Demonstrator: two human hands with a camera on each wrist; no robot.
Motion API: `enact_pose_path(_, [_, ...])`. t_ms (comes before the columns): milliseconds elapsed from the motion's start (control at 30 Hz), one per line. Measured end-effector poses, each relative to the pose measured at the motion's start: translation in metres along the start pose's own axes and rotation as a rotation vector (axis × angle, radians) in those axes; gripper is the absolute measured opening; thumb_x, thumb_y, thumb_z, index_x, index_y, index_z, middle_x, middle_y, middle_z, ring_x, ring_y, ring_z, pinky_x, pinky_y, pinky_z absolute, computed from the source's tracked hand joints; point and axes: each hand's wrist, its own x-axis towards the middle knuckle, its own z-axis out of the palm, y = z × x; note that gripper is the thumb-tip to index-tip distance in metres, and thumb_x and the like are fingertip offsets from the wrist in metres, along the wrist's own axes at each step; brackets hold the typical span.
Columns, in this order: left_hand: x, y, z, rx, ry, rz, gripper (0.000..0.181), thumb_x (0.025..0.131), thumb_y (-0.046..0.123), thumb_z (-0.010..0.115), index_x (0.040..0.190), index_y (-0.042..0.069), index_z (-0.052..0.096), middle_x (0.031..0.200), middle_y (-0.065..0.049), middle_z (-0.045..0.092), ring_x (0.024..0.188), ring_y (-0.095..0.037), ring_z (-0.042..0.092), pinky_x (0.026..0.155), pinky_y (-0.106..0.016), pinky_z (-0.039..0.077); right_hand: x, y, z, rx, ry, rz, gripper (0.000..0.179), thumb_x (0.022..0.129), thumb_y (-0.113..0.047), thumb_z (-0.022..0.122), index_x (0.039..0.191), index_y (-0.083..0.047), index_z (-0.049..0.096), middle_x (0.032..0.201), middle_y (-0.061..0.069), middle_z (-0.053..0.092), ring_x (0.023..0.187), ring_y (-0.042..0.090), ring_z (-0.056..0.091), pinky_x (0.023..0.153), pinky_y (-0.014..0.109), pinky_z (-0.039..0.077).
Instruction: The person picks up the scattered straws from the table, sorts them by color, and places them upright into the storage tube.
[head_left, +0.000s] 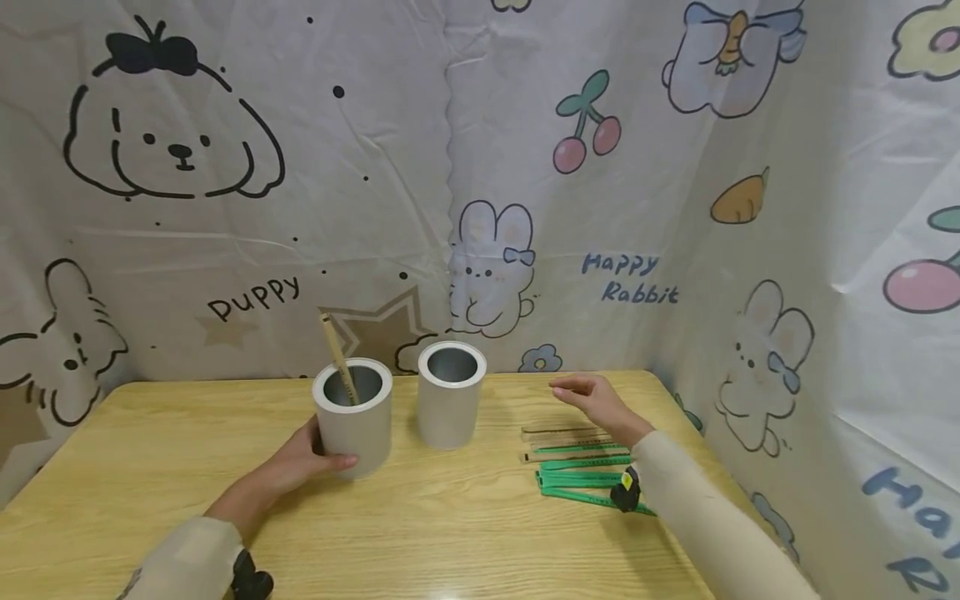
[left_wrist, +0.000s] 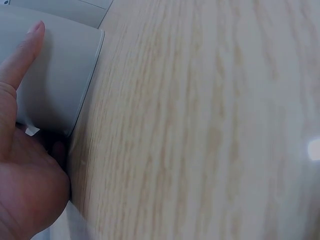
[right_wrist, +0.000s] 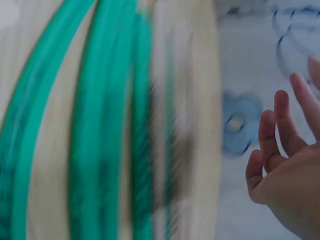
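Note:
My left hand grips a pale cylindrical pen holder from its left side. In the left wrist view the thumb lies along its wall, and the other fingers are mostly hidden behind it. One wood-coloured pencil leans inside, its upper end above the rim. Beside it stands a matching pen holder, with no pencil showing. My right hand is raised near the loose pencils and holds nothing; its fingers are loosely bent in the right wrist view. Several green pencils and wood-coloured pencils lie beneath and nearer me.
The wooden table ends at the back against a printed cloth, which also hangs along the right side. My right sleeve passes over the right ends of the pencils.

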Motion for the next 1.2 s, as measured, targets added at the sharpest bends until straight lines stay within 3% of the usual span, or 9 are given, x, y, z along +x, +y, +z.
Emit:
enact_pose_path(233, [-0.001,0.002,-0.001,0.001,-0.006,-0.001,0.109,0.087,0.028,0.080,0.160,-0.003,0.005,0.162,-0.030,0.025,0.149,-0.048,0.029,0.121,-0.059,0.027,0.002,0.048,-0.017,-0.119,0.026,0.009,0.034,0.104,-0.017,0.057,0.132,0.002,0.064,0.142,0.025,0.057,0.126,0.039,0.057,0.102,0.047,0.052])
enact_pose_path(533, [-0.002,0.002,-0.002,-0.013,-0.009,0.033,0.108,0.086,0.027,0.081,0.159,-0.005,0.008,0.160,-0.032,0.027,0.147,-0.048,0.031,0.120,-0.058,0.028,-0.003,0.072,-0.027,-0.209,0.013,-0.003,0.024,0.099,-0.006,0.063,0.117,0.007,0.071,0.120,0.028,0.068,0.093,0.018,0.065,0.074,0.024,0.054])
enact_pose_path(967, [-0.002,0.003,0.000,-0.018,-0.007,-0.003,0.110,0.086,0.030,0.080,0.160,-0.001,0.005,0.163,-0.029,0.022,0.150,-0.048,0.026,0.122,-0.062,0.023,-0.003,0.073,-0.028,-0.273,-0.020,-0.009,0.011,0.095,-0.003,0.066,0.098,0.003,0.075,0.095,0.015,0.073,0.078,0.014,0.056,0.066,0.023,0.047])
enact_pose_path(1067, [-0.002,0.003,0.001,-0.013,-0.010,-0.010,0.110,0.087,0.030,0.080,0.160,-0.001,0.005,0.164,-0.029,0.021,0.150,-0.048,0.025,0.122,-0.063,0.023,-0.002,0.063,-0.031,-0.264,-0.003,-0.016,0.013,0.096,-0.004,0.066,0.099,0.005,0.075,0.098,0.017,0.073,0.079,0.012,0.057,0.067,0.024,0.048])
enact_pose_path(1200, [-0.002,0.001,-0.001,-0.012,-0.015,-0.010,0.110,0.087,0.030,0.080,0.160,-0.001,0.003,0.164,-0.029,0.020,0.151,-0.049,0.025,0.122,-0.063,0.023,0.005,0.034,-0.031,-0.227,0.044,-0.042,0.019,0.099,-0.010,0.064,0.107,0.005,0.073,0.107,0.021,0.072,0.085,0.014,0.061,0.075,0.028,0.052])
